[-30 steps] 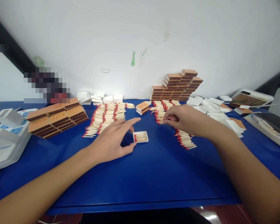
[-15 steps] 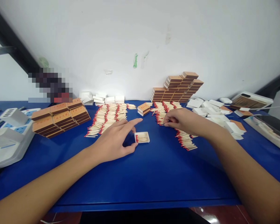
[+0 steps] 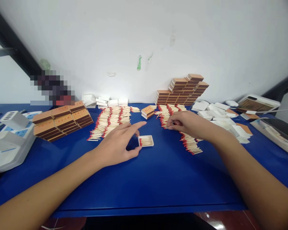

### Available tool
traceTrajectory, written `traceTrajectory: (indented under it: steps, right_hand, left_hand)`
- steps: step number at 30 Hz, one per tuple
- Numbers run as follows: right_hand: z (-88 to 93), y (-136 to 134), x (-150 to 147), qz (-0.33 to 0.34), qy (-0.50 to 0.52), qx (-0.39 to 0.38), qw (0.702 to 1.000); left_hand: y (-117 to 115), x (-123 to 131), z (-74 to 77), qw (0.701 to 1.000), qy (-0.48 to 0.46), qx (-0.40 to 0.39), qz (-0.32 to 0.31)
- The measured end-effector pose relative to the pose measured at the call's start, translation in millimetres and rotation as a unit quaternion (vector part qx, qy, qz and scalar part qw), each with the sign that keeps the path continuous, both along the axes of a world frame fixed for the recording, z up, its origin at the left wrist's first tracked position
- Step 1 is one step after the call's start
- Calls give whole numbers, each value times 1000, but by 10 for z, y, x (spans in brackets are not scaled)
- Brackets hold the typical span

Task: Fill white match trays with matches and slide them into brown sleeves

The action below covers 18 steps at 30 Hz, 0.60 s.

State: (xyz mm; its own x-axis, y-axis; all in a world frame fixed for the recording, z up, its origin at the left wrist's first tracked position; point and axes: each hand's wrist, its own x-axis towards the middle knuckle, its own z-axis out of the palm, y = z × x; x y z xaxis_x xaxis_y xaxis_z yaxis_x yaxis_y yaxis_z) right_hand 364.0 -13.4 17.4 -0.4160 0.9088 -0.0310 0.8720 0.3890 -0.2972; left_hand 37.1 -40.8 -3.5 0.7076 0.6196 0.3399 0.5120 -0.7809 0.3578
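A small white matchbox tray [image 3: 147,141] with red-headed matches inside lies on the blue table. My left hand [image 3: 118,143] steadies its left end between the thumb and a curled finger, the index finger stretched out above. My right hand [image 3: 189,124] is bent over the right-hand pile of matches [image 3: 165,111], thumb and fingers pinched together at the pile's edge. What lies between those fingertips, if anything, is hidden. More matches [image 3: 190,145] spread out below that hand. Another large pile of matches [image 3: 110,119] lies beyond my left hand.
A closed matchbox [image 3: 148,111] lies between the piles. Matchboxes are stacked at the back wall [image 3: 182,91] and at left [image 3: 63,121]. White trays [image 3: 216,111] are heaped at right, others [image 3: 113,102] at the back. A power strip [image 3: 21,131] and a phone [image 3: 282,129] flank the table.
My right hand has shifted very slightly left at the match pile. My left hand and the tray have stayed in place.
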Motion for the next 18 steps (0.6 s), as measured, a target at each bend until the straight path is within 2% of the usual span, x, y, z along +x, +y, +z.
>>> traceTrajectory:
  steps: [7, 13, 18]
  right_hand:
    - [48, -73, -95, -8, -6, -4, 1000]
    - [142, -376, -556, 46, 92, 23, 994]
    - [10, -533, -857, 82, 79, 49, 992]
  left_hand:
    - [1, -3, 1, 1000, -1, 0, -1]
    - [-9, 6, 12, 1000, 7, -9, 4]
    - [-11, 15, 13, 1000, 0, -6, 3]
